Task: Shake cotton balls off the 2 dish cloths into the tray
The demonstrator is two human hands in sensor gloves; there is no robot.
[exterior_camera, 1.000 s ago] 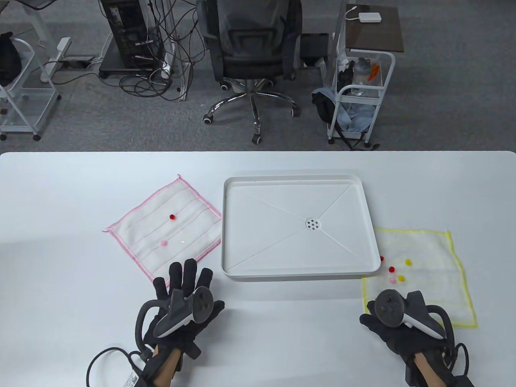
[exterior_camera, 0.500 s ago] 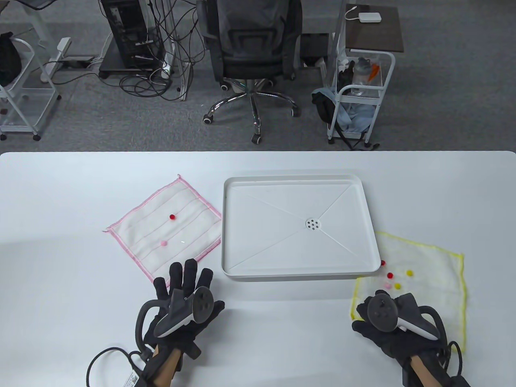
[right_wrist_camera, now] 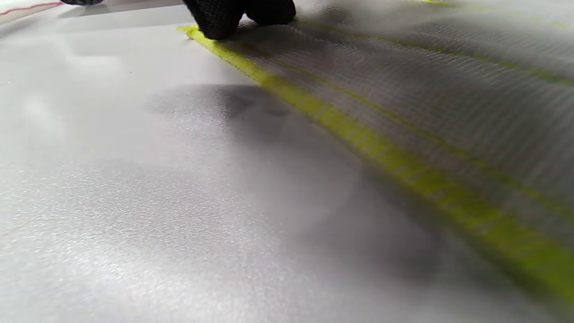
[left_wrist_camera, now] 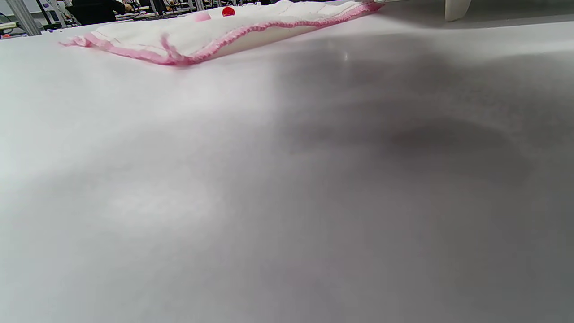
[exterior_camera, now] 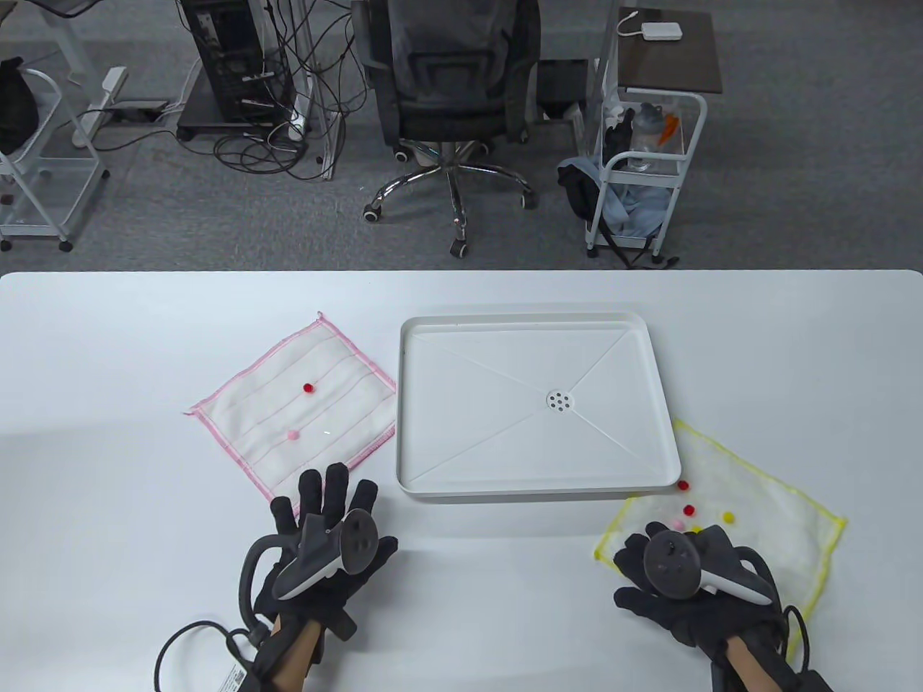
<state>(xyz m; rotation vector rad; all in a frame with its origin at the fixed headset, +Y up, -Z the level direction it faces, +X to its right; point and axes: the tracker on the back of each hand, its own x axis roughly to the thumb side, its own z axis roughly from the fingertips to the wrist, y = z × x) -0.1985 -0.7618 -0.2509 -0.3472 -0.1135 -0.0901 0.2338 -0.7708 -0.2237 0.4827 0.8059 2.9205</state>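
You're dragging the yellow cloth (exterior_camera: 750,504) w/ your right hand (exterior_camera: 678,577), and it's swinging round: its near-left corner is now sliding left along the table (exterior_camera: 144,346), out past the tray's near-right corner, while the far-right corner is kicking out to the right. Compared w/ a sec ago, when it was lying square to the table edge, it's now skewed like a diamond, and your right hand has moved left and a bit nearer you. In the right wrist view your fingertips (right_wrist_camera: 224,18) are pressing down on the yellow hem at that corner; whether they're pinching it or just pressing flat, can't tell. The balls are riding along: red ones (exterior_camera: 690,510), a yellow one (exterior_camera: 729,517) and a pink one (exterior_camera: 676,522) are bunching up just beyond your knuckles, none lost off the cloth yet. That's setting you up, I'd say, for a lift and tip into the tray (exterior_camera: 537,491), which has no balls in it so far. Your left hand (exterior_camera: 324,548) isn't doing anything diff: lying flat, fingers spread, holding nothing, just near of the pink cloth (exterior_camera: 339,411), which is sitting left of the tray w/ its red ball (exterior_camera: 308,388) and pink ball (exterior_camera: 292,435) untouched.
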